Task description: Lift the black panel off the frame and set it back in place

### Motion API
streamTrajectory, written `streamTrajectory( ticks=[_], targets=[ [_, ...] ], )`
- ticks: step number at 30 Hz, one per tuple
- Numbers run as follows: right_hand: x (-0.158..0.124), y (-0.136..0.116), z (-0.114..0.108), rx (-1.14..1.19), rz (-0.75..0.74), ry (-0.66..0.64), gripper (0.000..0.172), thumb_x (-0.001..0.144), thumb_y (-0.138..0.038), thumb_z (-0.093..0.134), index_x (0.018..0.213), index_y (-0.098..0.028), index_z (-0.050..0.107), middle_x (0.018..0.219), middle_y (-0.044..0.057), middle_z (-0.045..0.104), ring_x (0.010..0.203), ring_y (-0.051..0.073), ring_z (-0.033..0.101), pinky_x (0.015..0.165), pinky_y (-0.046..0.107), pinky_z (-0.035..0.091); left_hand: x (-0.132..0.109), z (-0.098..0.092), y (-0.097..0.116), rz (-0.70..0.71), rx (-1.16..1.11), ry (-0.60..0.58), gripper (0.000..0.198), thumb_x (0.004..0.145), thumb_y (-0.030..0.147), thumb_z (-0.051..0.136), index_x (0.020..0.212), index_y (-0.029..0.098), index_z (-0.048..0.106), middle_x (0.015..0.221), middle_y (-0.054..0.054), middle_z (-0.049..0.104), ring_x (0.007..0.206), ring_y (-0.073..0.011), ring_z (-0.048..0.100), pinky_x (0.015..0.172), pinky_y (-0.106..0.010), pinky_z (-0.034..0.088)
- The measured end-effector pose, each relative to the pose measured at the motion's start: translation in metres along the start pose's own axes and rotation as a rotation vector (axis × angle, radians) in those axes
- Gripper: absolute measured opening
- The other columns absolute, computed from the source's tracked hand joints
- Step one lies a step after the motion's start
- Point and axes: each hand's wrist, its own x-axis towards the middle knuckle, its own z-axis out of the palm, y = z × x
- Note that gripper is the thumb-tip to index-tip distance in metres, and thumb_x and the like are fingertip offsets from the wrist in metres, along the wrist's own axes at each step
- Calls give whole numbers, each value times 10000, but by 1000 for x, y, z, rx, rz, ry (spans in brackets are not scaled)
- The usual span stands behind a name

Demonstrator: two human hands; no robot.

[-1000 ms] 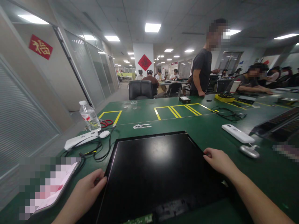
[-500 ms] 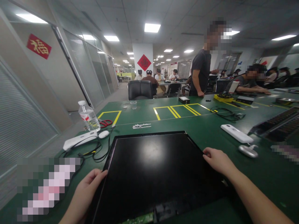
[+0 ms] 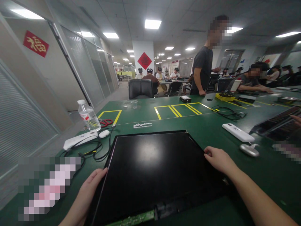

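A large flat black panel (image 3: 155,169), like a bare monitor screen, lies on the green table (image 3: 207,128) right in front of me. A strip of green circuit board (image 3: 134,218) shows at its near edge. My left hand (image 3: 90,188) grips the panel's left edge, fingers curled round it. My right hand (image 3: 217,158) is closed over the right edge, with the fingers bent down on the rim.
To the left lie a white power strip (image 3: 80,139) with black cables, a white mouse (image 3: 103,133), a water bottle (image 3: 87,115) and red scissors (image 3: 106,122). To the right are a white box (image 3: 238,132), a grey mouse (image 3: 249,150) and a keyboard (image 3: 279,123). People stand and sit beyond.
My left hand has slid a little down and back along the panel's left edge. The panel's near edge has lifted slightly, so more of the circuit board shows. My right hand has kept its hold.
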Motion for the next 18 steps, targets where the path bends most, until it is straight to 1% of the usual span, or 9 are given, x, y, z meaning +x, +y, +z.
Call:
streamTrajectory(
  ticks=[2, 4, 8, 11, 14, 18],
  targets=[
    [0, 0, 0, 7, 3, -5, 248, 888, -273, 477, 1012, -217, 685, 932, 61, 753, 881, 227, 689, 683, 291, 404, -2, 1, 2, 16, -41, -7, 499, 472, 512, 867, 790, 233, 601, 598, 79, 665, 512, -141, 603, 498, -220, 466],
    [0, 0, 0, 11, 3, -3, 251, 886, -273, 477, 1016, -212, 684, 943, 66, 753, 887, 235, 686, 693, 300, 406, -4, 3, 3, 16, -63, -10, 521, 522, 431, 874, 930, 250, 605, 606, 73, 695, 518, -160, 643, 507, -228, 488],
    [0, 0, 0, 10, 0, 0, 245, 882, -268, 478, 999, -210, 685, 959, 73, 752, 903, 245, 682, 696, 306, 407, -7, 4, 5, 6, -77, -48, 547, 642, 328, 831, 1113, 306, 555, 524, 87, 667, 433, -177, 639, 439, -223, 458],
    [1, 1, 0, 11, -12, 4, 238, 879, -270, 482, 985, -209, 685, 943, 75, 751, 874, 239, 683, 686, 304, 404, -11, 4, 9, -31, -91, -106, 569, 707, 300, 799, 1207, 343, 530, 546, 77, 687, 441, -190, 666, 444, -231, 475],
    [1, 1, 0, 21, -15, 23, 221, 875, -271, 498, 969, -215, 690, 925, 70, 752, 846, 230, 684, 675, 297, 401, -15, 4, 12, -61, -106, -146, 621, 701, 308, 810, 1247, 363, 521, 585, 67, 716, 472, -209, 696, 468, -254, 505],
    [1, 2, 1, 28, -13, 35, 220, 877, -266, 502, 968, -218, 696, 916, 64, 754, 831, 224, 684, 665, 291, 399, -18, 4, 13, -88, -121, -179, 752, 636, 360, 862, 1303, 373, 514, 633, 60, 744, 500, -229, 720, 482, -282, 530]
  ],
)
